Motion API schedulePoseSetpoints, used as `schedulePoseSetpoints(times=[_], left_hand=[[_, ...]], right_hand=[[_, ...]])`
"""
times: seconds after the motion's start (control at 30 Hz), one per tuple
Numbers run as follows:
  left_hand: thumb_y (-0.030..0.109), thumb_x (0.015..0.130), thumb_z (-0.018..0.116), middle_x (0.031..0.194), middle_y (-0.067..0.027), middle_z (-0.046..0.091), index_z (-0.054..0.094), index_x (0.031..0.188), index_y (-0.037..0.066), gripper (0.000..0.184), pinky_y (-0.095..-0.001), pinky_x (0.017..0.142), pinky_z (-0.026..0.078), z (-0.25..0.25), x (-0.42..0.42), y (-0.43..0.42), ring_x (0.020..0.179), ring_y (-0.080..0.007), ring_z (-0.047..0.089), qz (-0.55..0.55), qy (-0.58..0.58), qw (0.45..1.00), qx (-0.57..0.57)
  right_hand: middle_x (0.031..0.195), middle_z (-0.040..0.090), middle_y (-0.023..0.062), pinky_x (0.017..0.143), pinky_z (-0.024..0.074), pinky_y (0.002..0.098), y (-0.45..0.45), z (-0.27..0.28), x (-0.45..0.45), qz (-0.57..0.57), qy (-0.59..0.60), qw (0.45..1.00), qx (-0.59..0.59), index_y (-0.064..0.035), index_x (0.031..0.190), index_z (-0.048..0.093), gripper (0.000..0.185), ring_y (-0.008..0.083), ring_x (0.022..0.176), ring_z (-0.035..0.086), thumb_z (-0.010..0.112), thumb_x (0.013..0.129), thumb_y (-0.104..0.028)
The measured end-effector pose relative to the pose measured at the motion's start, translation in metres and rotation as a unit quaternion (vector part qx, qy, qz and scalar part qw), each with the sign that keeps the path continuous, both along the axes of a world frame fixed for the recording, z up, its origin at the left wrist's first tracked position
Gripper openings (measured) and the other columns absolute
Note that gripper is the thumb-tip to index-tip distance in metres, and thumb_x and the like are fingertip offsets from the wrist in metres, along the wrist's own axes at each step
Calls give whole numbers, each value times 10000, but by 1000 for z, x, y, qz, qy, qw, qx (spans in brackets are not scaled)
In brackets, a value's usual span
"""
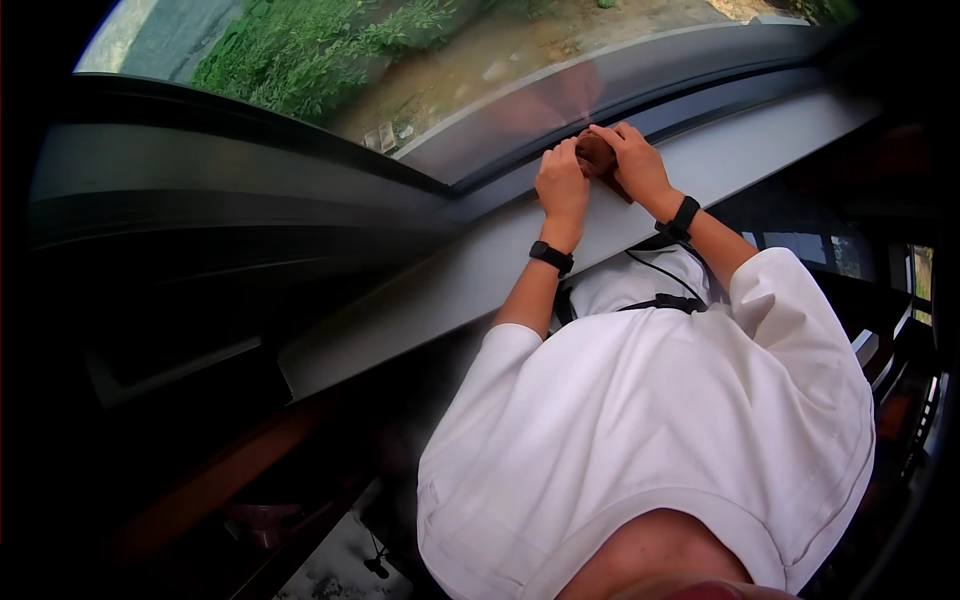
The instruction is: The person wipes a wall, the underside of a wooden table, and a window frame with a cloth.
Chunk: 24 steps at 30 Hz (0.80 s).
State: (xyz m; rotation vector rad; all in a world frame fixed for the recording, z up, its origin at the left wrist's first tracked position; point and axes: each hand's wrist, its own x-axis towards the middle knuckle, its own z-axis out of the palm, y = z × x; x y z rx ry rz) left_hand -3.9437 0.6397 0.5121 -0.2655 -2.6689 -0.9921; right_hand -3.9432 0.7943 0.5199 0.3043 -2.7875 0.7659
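Both hands meet over the light grey window sill [480,262], near the window frame. Between them is a small brown object [596,152] with a rounded, darker hollow facing up; its exact kind is not clear. My left hand [563,185] is closed on its left side, fingers curled at the rim. On the opposite side, my right hand [638,165] grips it with bent fingers over the top edge. A brown strip [618,188] shows below, partly hidden by the right hand. Each wrist wears a black band.
Beyond the window glass [500,110] are green bushes [310,55] and bare ground. A dark window frame [250,110] runs along the left. A black strap and cord lie at my waist. Below left, dim shapes include a reddish object [265,520].
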Motion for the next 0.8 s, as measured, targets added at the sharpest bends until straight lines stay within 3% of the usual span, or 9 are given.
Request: schedulePoseSetpoints(times=[0.17, 0.27, 0.37, 0.5, 0.8], left_hand=[[12, 753, 706, 979, -77, 697, 653, 1108, 63, 363, -407, 760, 554, 2, 0, 24, 943, -295, 639, -40, 10, 999, 5], [20, 755, 710, 988, -70, 700, 656, 1105, 74, 359, -402, 763, 553, 21, 9, 19, 947, -294, 641, -29, 3, 1000, 5], [21, 750, 726, 1018, -64, 705, 662, 1124, 90, 385, -398, 774, 554, 41, 26, 1, 952, -291, 645, -8, -8, 1000, 6], [93, 804, 732, 1042, -144, 694, 667, 1152, 87, 354, -422, 827, 532, 41, 57, -39, 981, -364, 657, 25, -14, 999, 43], [114, 863, 705, 1066, -155, 702, 669, 1119, 46, 268, -386, 813, 533, 55, 115, -105, 966, -334, 683, 97, -93, 988, 79]], right_hand=[[1017, 597, 101, 774, 547, 407, 29, 5, 5, -30, -35, 999, 19, -145, 1317, 610, 607, 334, 932, 631, 621, 757, 89], [1022, 602, 108, 789, 546, 413, 25, 22, 9, -23, -29, 999, 38, -142, 1288, 614, 531, 327, 960, 631, 663, 782, 12], [1013, 596, 101, 780, 547, 409, 11, 39, 14, 19, -14, 999, 22, -146, 1285, 611, 537, 322, 966, 625, 695, 770, -18], [987, 578, 90, 752, 547, 406, -25, 53, 31, 94, -13, 995, 19, -145, 1265, 614, 553, 313, 963, 611, 753, 736, -63], [1036, 571, 106, 780, 549, 414, -85, 38, 54, 244, -23, 968, -47, -170, 1310, 587, 614, 322, 975, 618, 764, 733, -57]])
